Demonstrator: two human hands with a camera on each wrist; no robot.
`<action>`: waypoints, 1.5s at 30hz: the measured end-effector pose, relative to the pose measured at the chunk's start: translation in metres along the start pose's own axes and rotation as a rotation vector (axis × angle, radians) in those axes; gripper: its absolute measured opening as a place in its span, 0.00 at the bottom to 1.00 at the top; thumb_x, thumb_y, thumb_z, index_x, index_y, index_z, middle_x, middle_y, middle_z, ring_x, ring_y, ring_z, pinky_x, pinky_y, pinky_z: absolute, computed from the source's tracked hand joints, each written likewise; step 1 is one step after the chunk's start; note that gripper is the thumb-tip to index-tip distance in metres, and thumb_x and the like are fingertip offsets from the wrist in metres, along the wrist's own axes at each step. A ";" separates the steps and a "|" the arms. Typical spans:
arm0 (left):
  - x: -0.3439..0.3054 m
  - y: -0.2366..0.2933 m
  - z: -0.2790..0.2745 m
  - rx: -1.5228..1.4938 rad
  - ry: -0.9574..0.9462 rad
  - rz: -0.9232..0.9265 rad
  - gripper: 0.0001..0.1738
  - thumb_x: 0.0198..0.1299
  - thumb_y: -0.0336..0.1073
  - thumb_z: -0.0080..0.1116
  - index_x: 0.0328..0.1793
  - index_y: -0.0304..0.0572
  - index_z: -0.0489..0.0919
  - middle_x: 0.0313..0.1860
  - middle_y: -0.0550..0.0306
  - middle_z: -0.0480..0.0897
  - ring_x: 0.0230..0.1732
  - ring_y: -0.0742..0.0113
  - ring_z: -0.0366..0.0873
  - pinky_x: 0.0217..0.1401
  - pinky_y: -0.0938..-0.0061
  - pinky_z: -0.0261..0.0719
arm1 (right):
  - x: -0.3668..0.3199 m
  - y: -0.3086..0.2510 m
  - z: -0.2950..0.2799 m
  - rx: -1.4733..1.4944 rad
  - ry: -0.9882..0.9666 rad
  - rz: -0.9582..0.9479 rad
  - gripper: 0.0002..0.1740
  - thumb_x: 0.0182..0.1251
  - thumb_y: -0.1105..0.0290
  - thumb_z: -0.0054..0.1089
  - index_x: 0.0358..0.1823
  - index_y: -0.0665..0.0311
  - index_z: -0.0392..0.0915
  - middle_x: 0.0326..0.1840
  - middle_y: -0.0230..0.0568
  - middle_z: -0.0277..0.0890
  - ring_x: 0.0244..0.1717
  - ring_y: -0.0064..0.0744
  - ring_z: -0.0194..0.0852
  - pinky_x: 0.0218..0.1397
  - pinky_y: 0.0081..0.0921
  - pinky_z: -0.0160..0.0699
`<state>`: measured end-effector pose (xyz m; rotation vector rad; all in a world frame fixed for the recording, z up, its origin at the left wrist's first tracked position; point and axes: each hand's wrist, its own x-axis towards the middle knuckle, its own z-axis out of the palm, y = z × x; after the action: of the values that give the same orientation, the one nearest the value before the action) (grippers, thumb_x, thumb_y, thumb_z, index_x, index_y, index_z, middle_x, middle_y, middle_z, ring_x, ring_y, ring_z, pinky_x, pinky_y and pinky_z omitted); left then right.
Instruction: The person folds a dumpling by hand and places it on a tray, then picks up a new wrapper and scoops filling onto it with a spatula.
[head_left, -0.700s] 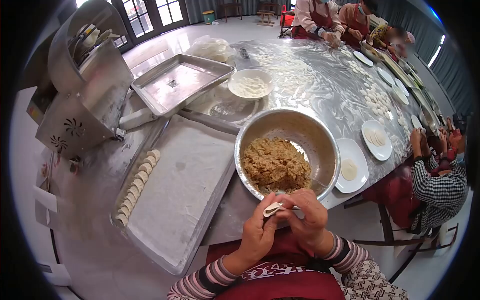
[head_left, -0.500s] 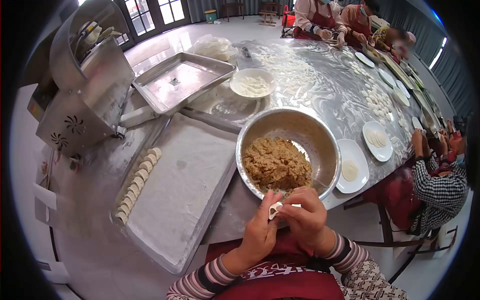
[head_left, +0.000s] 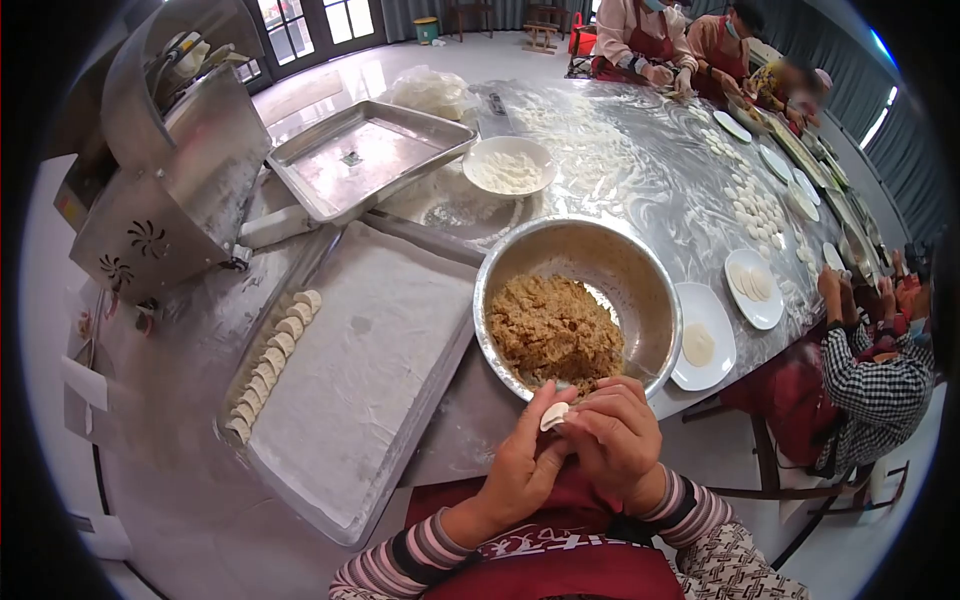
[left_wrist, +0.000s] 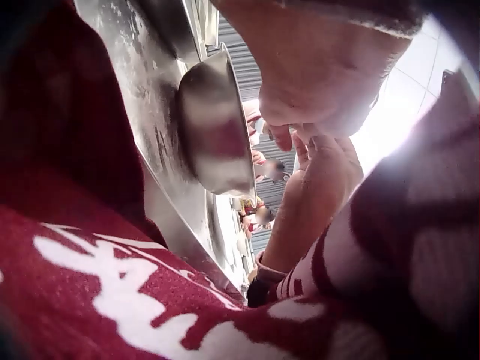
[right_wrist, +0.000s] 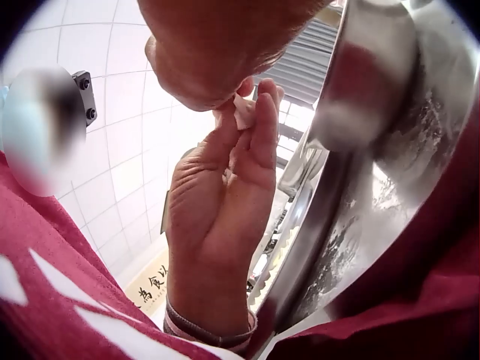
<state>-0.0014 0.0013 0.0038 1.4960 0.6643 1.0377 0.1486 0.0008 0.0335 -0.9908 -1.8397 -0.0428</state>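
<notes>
Over the near rim of the steel bowl (head_left: 650,285), both hands meet around a small dumpling (head_left: 553,416) of pale dough. My left hand (head_left: 525,455) pinches it between thumb and fingers from the left. From the right, the bent fingers and thumb of my right hand (head_left: 615,435) pinch its other side, covering much of it. Brown minced filling (head_left: 550,325) lies in the bowl, with part of a utensil showing by the fingertips. In the right wrist view a bit of the dumpling (right_wrist: 244,112) shows between the fingers.
At the left, a lined tray (head_left: 350,380) carries a row of folded dumplings (head_left: 265,375). Right of the bowl, a white plate (head_left: 715,365) holds one wrapper (head_left: 698,344). A flour bowl (head_left: 508,166), an upper tray (head_left: 370,160) and a metal machine (head_left: 170,220) stand farther back. Other people work around the table.
The folded dough showed an open loop at its end earlier; now that end looks rounded and closed. My right fingers have shifted along its edge, both hands staying by the bowl's rim.
</notes>
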 end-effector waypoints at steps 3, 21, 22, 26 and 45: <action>-0.003 -0.001 0.003 -0.024 0.045 0.014 0.34 0.65 0.21 0.43 0.75 0.29 0.45 0.66 0.36 0.68 0.64 0.53 0.71 0.64 0.70 0.69 | 0.002 -0.002 0.005 0.008 -0.003 0.069 0.13 0.43 0.74 0.70 0.32 0.62 0.79 0.29 0.36 0.76 0.29 0.37 0.75 0.42 0.36 0.73; 0.002 0.004 -0.018 -0.208 -0.039 -0.246 0.22 0.63 0.24 0.52 0.64 0.30 0.68 0.54 0.49 0.78 0.54 0.68 0.76 0.56 0.75 0.75 | 0.013 0.005 -0.002 0.109 -0.218 -0.083 0.11 0.44 0.71 0.66 0.33 0.60 0.80 0.36 0.36 0.77 0.41 0.39 0.77 0.55 0.42 0.72; 0.001 0.003 -0.019 -0.207 -0.041 -0.228 0.17 0.63 0.24 0.53 0.59 0.31 0.72 0.51 0.52 0.79 0.51 0.72 0.76 0.54 0.78 0.75 | 0.022 0.001 -0.001 0.183 -0.281 0.014 0.13 0.44 0.72 0.68 0.34 0.61 0.80 0.41 0.38 0.77 0.46 0.42 0.76 0.56 0.42 0.71; -0.002 0.000 -0.016 -0.246 -0.002 -0.197 0.09 0.62 0.24 0.54 0.48 0.32 0.77 0.44 0.57 0.82 0.46 0.75 0.77 0.49 0.80 0.76 | 0.033 0.011 0.003 0.485 -0.516 0.089 0.16 0.44 0.73 0.72 0.38 0.62 0.80 0.56 0.44 0.74 0.57 0.51 0.69 0.59 0.41 0.69; -0.011 -0.008 -0.014 -0.173 0.063 -0.076 0.17 0.61 0.26 0.58 0.56 0.36 0.74 0.48 0.54 0.80 0.50 0.71 0.77 0.52 0.76 0.77 | 0.025 0.003 0.012 0.500 -0.477 0.052 0.11 0.41 0.73 0.73 0.30 0.62 0.84 0.53 0.44 0.80 0.65 0.48 0.70 0.68 0.45 0.64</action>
<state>-0.0179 0.0000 -0.0073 1.2835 0.6531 1.0604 0.1374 0.0231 0.0456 -0.7257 -2.0980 0.7064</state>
